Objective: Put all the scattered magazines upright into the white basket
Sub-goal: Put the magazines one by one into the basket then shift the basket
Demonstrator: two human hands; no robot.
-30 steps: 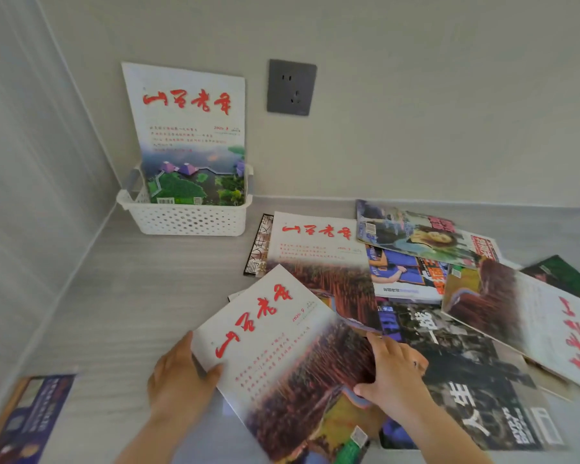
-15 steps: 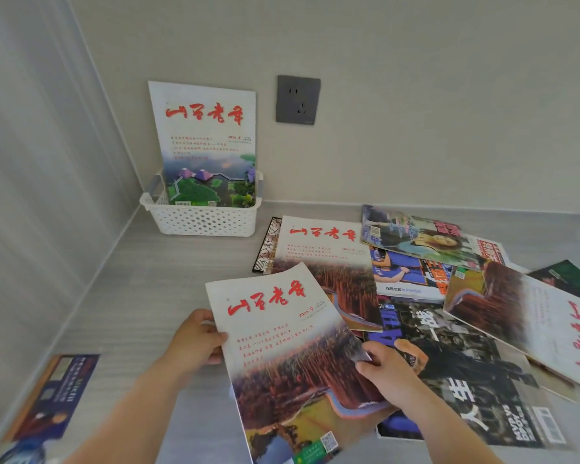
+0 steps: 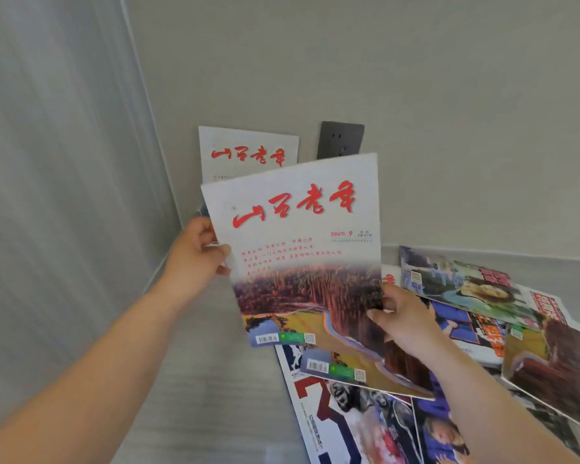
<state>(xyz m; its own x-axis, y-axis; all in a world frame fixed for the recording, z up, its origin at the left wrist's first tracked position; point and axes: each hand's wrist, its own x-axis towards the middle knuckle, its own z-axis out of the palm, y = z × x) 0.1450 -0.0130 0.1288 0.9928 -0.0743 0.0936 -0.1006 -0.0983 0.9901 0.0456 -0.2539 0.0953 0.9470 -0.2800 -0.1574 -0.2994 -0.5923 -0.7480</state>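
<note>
Starting at nine o'clock, the left hand (image 3: 195, 254) has its fingers curled round the left edge of a white-covered magazine with red brush-script title and a reddish forest photo on its lower half (image 3: 302, 249). The thumb presses on the front cover and the other fingers are hidden behind it. The magazine is up off the grey wood-grain tabletop (image 3: 198, 380), held nearly upright and tilted a little clockwise, cover facing the camera.

Just behind it at twelve o'clock, a second white magazine with the same red title (image 3: 248, 152) stands upright against the pale wall, only its top part showing. The white basket is hidden behind the lifted magazine, so whether that rear copy sits inside it cannot be told. Beside it at one o'clock, a dark grey wall socket plate (image 3: 340, 139) is fixed to the wall, its lower edge covered by the held magazine's top corner.

At centre right, the right hand (image 3: 406, 324) pinches the magazine's lower right edge, thumb on the cover, fingers closed behind.

Below at six o'clock lies a flat copy with the same forest cover (image 3: 365, 370), resting on a glossy sports magazine with a large red numeral (image 3: 342, 420). Out at three o'clock, a glossy magazine showing a dark-haired portrait (image 3: 466, 286) overlaps a blue-covered magazine (image 3: 466, 326). At four o'clock another reddish forest cover (image 3: 556, 370) lies on the heap.
</note>
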